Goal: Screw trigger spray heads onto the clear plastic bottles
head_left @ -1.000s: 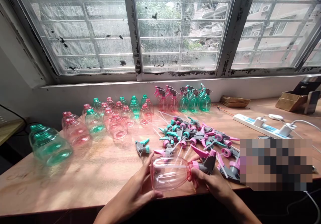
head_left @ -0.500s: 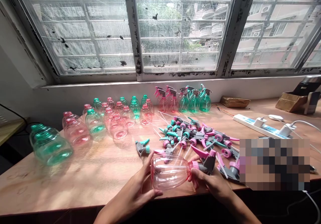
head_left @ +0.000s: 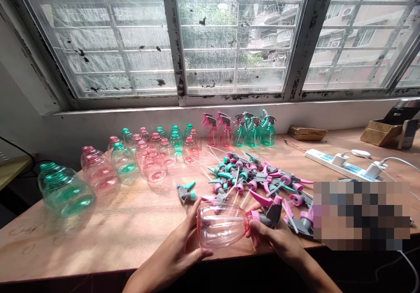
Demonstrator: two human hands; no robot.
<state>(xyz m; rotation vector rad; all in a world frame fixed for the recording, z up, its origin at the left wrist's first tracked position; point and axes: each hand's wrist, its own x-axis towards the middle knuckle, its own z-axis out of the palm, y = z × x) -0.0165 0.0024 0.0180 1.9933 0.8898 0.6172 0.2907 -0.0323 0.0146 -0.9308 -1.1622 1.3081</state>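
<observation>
A clear pink spray bottle (head_left: 221, 226) lies sideways between my hands near the table's front edge, its neck toward the right. My left hand (head_left: 188, 240) is wrapped round the base end of the bottle. At the neck, my right hand (head_left: 271, 236) grips the pink collar of a grey-and-pink trigger sprayer (head_left: 271, 214), which sits on the bottle's mouth. Behind the bottle spreads a pile of loose trigger sprayers (head_left: 252, 174) in pink, teal and grey. One teal-and-grey sprayer (head_left: 186, 193) lies apart, left of the pile.
Several open pink bottles (head_left: 155, 166) and green bottles (head_left: 68, 194) stand on the left of the wooden table (head_left: 131, 231). Bottles with sprayers fitted (head_left: 254, 132) stand by the wall. At right are a power strip (head_left: 341, 166), a cardboard tray (head_left: 307, 133) and a blurred patch.
</observation>
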